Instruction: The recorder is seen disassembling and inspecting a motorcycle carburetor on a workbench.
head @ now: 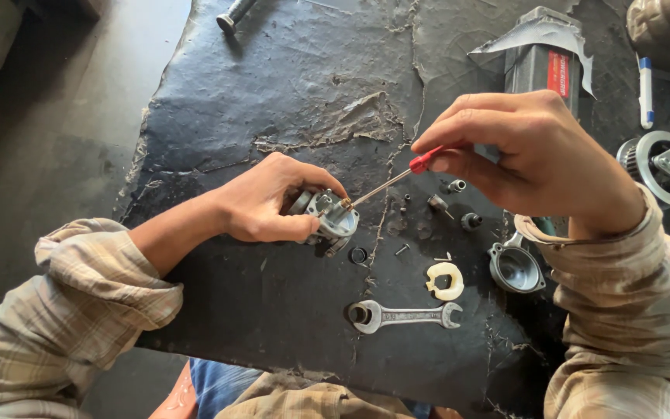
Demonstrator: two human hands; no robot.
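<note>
Mid-frame on the cracked black mat [288,93]: left hand [261,206] clamped round small metal carburetor body [333,217], steadying it; right hand [533,159] pinches red-handled screwdriver [393,180], tip in the body. Spanner [405,315], bowl [515,268], cream gasket [445,280] w/ small fittings lie lower right, near to hand.

One wrench [405,316], one screwdriver [397,177], one carburetor body [329,217], one float bowl [516,268], one cream gasket [445,280].

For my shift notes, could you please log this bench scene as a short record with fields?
left hand: grips small metal carburetor body
right hand: holds red-handled screwdriver, tip at the body
surface: worn black mat
loose parts: wrench, cream float, metal bowl, small screws
</note>
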